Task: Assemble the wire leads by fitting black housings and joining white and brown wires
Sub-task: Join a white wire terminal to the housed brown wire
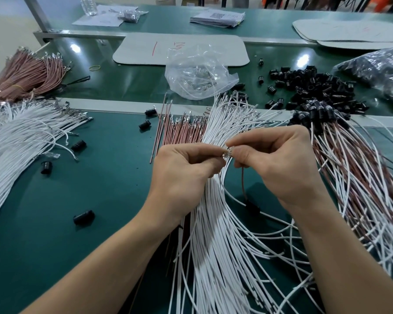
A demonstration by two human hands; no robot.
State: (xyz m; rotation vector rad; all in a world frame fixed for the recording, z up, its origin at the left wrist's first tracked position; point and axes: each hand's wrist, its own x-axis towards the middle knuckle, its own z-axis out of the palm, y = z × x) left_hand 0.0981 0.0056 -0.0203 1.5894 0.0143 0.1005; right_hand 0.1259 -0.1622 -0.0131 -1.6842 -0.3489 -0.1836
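Above the fan of white wires, the left hand and right hand meet with curled fingers pinching one clear piece, a brown wire and its black housing hanging below, with open bench to the left.

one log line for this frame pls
phase: joining wires | left hand: pinches clear part | right hand: pinches same part, brown wire hangs below | black housing: at brown wire's lower end
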